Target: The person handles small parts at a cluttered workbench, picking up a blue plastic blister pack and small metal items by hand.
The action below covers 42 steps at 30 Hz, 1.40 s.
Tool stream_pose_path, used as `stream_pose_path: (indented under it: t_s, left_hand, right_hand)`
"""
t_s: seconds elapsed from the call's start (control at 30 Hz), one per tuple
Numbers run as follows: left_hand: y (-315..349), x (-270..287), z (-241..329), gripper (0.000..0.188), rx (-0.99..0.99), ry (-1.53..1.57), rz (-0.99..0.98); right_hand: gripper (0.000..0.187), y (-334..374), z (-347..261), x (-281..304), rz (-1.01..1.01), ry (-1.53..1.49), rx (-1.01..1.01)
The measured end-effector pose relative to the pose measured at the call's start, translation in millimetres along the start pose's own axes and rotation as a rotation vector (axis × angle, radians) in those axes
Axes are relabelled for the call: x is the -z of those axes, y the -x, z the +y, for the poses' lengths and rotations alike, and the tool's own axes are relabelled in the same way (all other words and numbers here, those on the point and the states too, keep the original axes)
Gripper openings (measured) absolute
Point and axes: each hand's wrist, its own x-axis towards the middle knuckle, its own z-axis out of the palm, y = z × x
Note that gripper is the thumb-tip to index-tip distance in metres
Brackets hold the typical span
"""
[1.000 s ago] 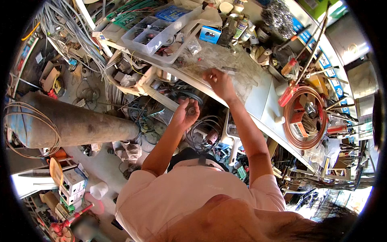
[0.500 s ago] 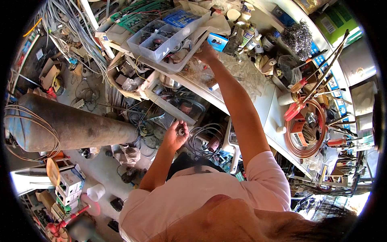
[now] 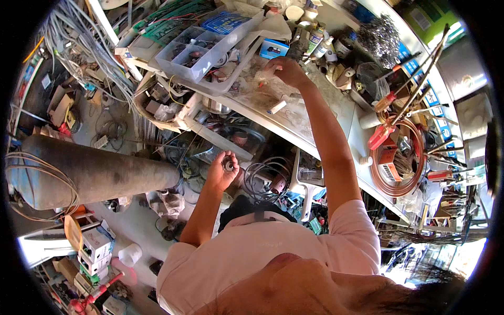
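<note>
My left hand (image 3: 224,173) is closed around a small round metal part (image 3: 228,164) with a hole in its middle, held low in front of the bench. My right hand (image 3: 289,73) is over the bench top (image 3: 310,118), its fingers curled together beside crumpled clear plastic. Whatever lies between those fingers is too small to make out. Just beyond it is a small blue box (image 3: 274,49). To its left stands a clear compartment box (image 3: 191,55) filled with small parts. A short white tube (image 3: 276,107) lies near the bench edge.
Several bottles (image 3: 320,48) crowd the back of the bench. A copper tubing coil (image 3: 400,191) and a red-handled tool (image 3: 381,136) are at the right. Below, a drawer (image 3: 223,139) stands pulled out. A large rusty cylinder (image 3: 100,173) lies across the left side.
My right hand has moved right, away from the edge of the tray by the compartment box, uncovering more of the blue box. My left hand keeps the metal part at about the same place.
</note>
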Motion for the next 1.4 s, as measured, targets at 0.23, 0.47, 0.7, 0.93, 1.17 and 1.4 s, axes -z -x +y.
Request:
stream_pose_path:
  t_s: [0.23, 0.47, 0.7, 0.93, 1.17, 1.4]
  left_hand:
    - [5.8, -2.5, -6.4, 0.018, 0.03, 0.009, 0.014]
    - [17.3, 10.7, -4.2, 0.018, -0.009, 0.03, 0.028]
    - [22.9, 29.5, 2.1, 0.016, -0.077, 0.052, 0.033]
    - [26.4, 28.1, 7.6, 0.015, -0.042, 0.055, 0.027]
    - [25.8, 29.1, 11.8, 0.012, -0.079, 0.035, 0.071]
    - [12.1, 28.6, 12.1, 0.01, 0.029, -0.007, -0.025]
  right_hand:
    - [0.02, -23.6, -16.3, -13.9, 0.301, 0.072, 0.244]
    - [0.052, -64.0, 3.8, -41.8, 0.355, -0.457, -0.094]
    - [0.052, -67.0, 5.4, -35.9, 0.083, -0.68, -0.26]
    - [0.037, -47.3, -6.2, -36.9, 0.147, -0.639, -0.214]
    - [0.015, -4.7, -0.3, -16.8, 0.506, -0.44, 0.041]
    - [0.013, 46.9, -2.6, -9.9, 0.588, 0.132, -0.05]
